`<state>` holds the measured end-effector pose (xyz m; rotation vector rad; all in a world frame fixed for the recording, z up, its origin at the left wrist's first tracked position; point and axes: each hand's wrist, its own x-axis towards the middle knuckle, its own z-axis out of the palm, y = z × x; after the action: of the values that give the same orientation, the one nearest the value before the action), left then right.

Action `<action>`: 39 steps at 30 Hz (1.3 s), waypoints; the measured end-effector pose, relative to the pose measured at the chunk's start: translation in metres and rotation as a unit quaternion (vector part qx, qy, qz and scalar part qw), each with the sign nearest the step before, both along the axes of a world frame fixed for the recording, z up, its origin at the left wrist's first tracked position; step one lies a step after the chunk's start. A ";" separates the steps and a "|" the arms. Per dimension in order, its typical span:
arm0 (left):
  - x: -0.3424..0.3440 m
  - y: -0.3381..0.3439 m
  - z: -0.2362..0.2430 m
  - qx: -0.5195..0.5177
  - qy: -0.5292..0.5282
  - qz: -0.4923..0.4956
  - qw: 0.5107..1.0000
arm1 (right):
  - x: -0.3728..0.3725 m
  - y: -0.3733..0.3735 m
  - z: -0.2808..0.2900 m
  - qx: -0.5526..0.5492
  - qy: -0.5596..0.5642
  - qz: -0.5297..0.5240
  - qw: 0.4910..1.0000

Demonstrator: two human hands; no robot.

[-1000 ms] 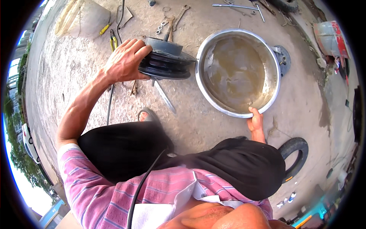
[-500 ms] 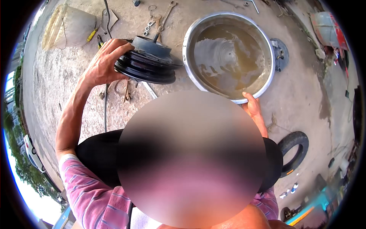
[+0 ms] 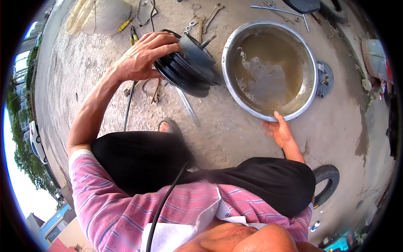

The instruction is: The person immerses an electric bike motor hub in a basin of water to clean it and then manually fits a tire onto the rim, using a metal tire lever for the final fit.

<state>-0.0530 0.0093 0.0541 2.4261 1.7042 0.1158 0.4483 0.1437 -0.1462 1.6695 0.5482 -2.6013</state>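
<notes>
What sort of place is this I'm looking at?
Probably an outdoor repair spot, perhaps for small vehicles: a wrench and pliers lie on the ground, a tire is at the right, and the left hand grips a black wheel.

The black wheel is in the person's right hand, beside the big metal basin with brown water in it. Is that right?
Not quite: the head view shows the black wheel in the person's left hand, not the right. It is indeed beside the big metal basin, which has brown water in it.
</notes>
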 end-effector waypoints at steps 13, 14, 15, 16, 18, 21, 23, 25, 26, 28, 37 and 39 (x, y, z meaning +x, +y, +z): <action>-0.004 -0.027 -0.009 0.023 -0.002 0.028 0.999 | -0.264 0.073 0.125 0.424 -0.037 0.421 0.801; -0.004 -0.030 -0.009 0.042 -0.016 0.055 0.997 | -0.281 0.073 0.109 0.438 -0.036 0.414 0.797; -0.007 -0.037 -0.008 0.060 -0.026 0.084 0.994 | -0.296 0.067 0.096 0.453 -0.031 0.407 0.793; -0.011 -0.046 -0.010 0.082 -0.042 0.113 0.989 | -0.304 0.061 0.085 0.470 -0.048 0.371 0.800; -0.021 -0.071 -0.019 0.051 -0.049 0.235 0.969 | -0.310 0.056 0.060 0.483 -0.060 0.301 0.820; -0.042 -0.113 -0.057 -0.078 -0.164 0.354 0.918 | -0.317 0.069 0.042 0.495 -0.072 0.357 0.789; -0.042 -0.112 -0.090 -0.155 -0.224 0.346 0.898 | -0.311 0.084 0.032 0.482 -0.077 0.359 0.795; -0.030 -0.097 -0.091 -0.189 -0.261 0.369 0.872 | -0.314 0.086 0.032 0.467 -0.084 0.364 0.802; -0.024 -0.089 -0.094 -0.227 -0.297 0.385 0.844 | -0.312 0.083 0.037 0.465 -0.074 0.387 0.793; -0.022 -0.085 -0.092 -0.229 -0.292 0.407 0.835 | -0.317 0.064 0.053 0.457 -0.055 0.421 0.782; -0.014 -0.087 -0.113 -0.195 -0.444 0.601 0.636 | -0.315 0.072 0.015 0.540 -0.076 0.445 0.710; -0.010 -0.086 -0.112 -0.264 -0.500 0.579 0.588 | -0.313 0.078 0.011 0.536 -0.081 0.443 0.714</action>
<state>-0.0630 -0.0764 -0.0579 0.2508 1.8494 0.7859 0.1349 0.2218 -0.1354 1.0964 2.3823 -1.3449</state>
